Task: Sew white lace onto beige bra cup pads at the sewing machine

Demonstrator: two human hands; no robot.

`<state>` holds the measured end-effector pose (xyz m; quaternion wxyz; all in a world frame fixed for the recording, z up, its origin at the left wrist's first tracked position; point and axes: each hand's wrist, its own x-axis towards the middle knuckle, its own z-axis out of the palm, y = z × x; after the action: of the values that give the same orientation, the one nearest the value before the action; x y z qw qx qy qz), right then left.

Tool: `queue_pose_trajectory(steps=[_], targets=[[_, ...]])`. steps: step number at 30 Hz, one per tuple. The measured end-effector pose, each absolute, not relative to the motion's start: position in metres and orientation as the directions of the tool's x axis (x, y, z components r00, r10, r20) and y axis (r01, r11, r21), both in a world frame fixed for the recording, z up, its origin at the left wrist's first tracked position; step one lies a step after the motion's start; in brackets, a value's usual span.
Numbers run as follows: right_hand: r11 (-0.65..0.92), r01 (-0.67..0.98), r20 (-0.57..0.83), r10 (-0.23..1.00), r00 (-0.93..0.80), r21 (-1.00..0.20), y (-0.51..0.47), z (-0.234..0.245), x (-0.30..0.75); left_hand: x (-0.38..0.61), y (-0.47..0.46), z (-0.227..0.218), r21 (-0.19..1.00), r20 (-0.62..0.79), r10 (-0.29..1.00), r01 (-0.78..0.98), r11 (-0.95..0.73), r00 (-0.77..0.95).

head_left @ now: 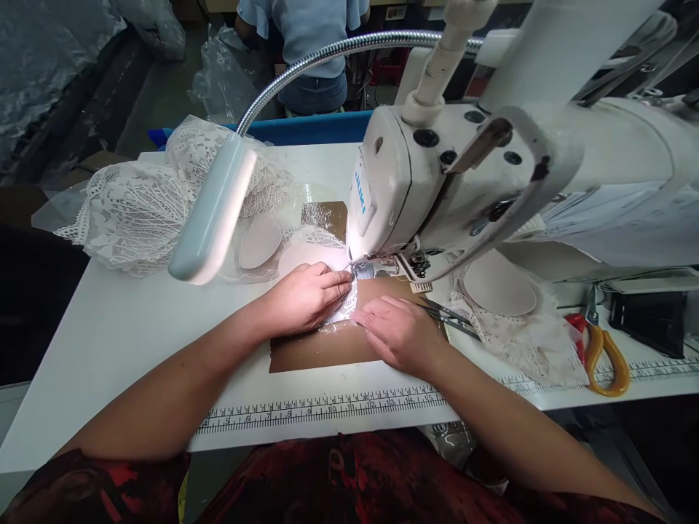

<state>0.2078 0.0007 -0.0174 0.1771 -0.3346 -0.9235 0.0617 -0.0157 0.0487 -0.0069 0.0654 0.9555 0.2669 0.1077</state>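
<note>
A piece of white lace fabric with a pale moulded bra cup beside it lies under the needle area of a white sewing machine. My left hand presses on the lace from the left, its fingers together and bent, the tips close to the presser foot. Lower right of the needle, my right hand has its fingertips closed on the lace's near edge. Its palm rests over brown tape stuck to the table. Thread snips or tweezers of dark metal lie just beyond the right hand.
A lamp on a bendable metal neck hangs at the left. Behind it sits a heap of white lace. More lace and a cup lie right, near orange-handled scissors. A ruler tape lines the front edge. Another person sits beyond.
</note>
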Motion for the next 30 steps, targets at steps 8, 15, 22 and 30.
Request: queue_pose_trajectory(steps=[8, 15, 22, 30], targets=[[0.723, 0.657, 0.245, 0.691, -0.681, -0.213, 0.005, -0.017, 0.209, -0.014, 0.049, -0.005, 0.130, 0.161, 0.547, 0.532, -0.837, 0.822], [0.689, 0.702, 0.232, 0.723, -0.651, -0.180, 0.008, -0.014, 0.206, -0.016, 0.050, -0.007, 0.131, 0.135, 0.552, 0.538, -0.833, 0.823], [0.668, 0.732, 0.229, 0.739, -0.633, -0.134, 0.009, -0.016, 0.204, -0.016, 0.052, -0.010, 0.133, 0.147, 0.545, 0.529, -0.838, 0.826], [0.546, 0.834, 0.179, 0.831, -0.527, -0.081, 0.013, -0.013, 0.197, -0.015, 0.054, -0.012, 0.098, 0.183, 0.557, 0.549, -0.830, 0.810]])
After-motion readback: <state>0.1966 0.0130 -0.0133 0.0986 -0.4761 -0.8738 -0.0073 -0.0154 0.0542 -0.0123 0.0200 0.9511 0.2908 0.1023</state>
